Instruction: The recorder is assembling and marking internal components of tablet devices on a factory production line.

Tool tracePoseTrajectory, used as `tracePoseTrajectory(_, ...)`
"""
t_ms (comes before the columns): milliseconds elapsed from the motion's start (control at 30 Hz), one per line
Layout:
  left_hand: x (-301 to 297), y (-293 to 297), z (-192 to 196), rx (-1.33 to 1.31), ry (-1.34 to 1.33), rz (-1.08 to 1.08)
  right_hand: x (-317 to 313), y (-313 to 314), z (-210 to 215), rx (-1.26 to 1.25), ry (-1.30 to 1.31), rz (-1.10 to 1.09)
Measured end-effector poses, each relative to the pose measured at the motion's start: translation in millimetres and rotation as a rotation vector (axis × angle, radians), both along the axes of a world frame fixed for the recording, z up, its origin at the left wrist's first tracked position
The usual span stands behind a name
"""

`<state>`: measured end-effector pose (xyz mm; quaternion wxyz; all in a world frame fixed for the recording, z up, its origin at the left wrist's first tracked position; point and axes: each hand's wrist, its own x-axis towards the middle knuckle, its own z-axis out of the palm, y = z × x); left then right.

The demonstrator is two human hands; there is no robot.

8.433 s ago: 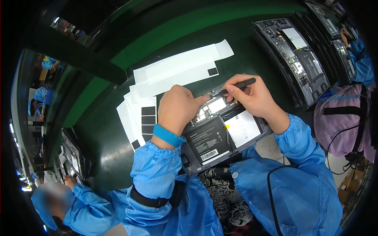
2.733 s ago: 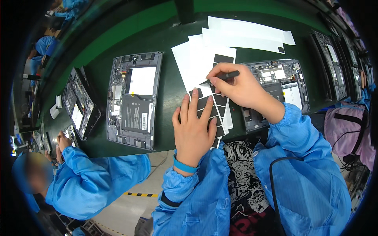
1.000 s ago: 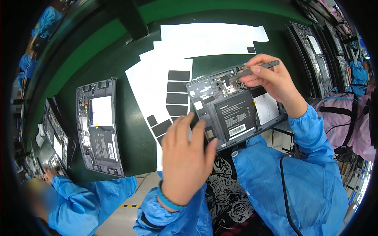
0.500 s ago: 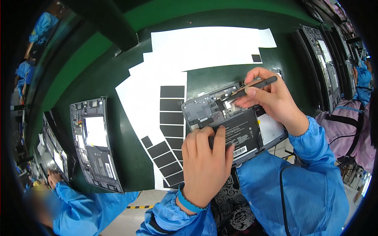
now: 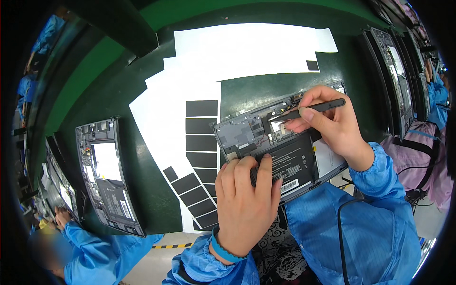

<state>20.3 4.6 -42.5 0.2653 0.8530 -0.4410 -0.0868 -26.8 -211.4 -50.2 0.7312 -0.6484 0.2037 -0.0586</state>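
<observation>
An opened laptop base (image 5: pixel 237 133) lies tilted in front of me with its inner parts exposed. Its black battery (image 5: pixel 292 164) fills the middle of the near side. My right hand (image 5: pixel 332 121) pinches black tweezers (image 5: pixel 323 106) between thumb and fingers. Their tips point left, over the circuit parts behind the battery; whether they touch anything I cannot tell. My left hand (image 5: pixel 247 199) rests on the laptop's near left part, fingers apart and lying on the battery and the casing beside it. A blue band (image 5: pixel 225 251) circles my left wrist.
White sheets (image 5: pixel 161 109) with black rectangular stickers (image 5: pixel 202 126) cover the green table (image 5: pixel 156 180). Another opened laptop base (image 5: pixel 111 190) lies to the left, with more beyond it. Others stand at the right (image 5: pixel 396 85). A co-worker's blue sleeve (image 5: pixel 90 247) shows at lower left.
The tweezers have tipped to a flatter angle, and my right hand has shifted slightly right. My left hand stays on the laptop. The whole view has shifted slightly.
</observation>
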Motion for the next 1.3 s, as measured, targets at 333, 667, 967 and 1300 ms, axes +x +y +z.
tracePoseTrajectory(333,-1.0,-0.6,-1.6,0.002,-0.003,0.007,-2.9,-2.2,-3.4,0.010,-0.060,0.027)
tracePoseTrajectory(667,-0.6,-0.8,-2.4,0.019,0.019,0.017,-3.3,-0.9,1.3,0.071,-0.019,0.011)
tracePoseTrajectory(967,-0.7,-0.6,-4.4,0.031,0.028,0.027,-0.4,-1.4,2.7,0.054,0.016,0.024)
tracePoseTrajectory(1300,1.0,-2.2,-2.2,-0.005,0.010,0.006,0.3,-2.1,-0.8,0.055,0.016,0.007)
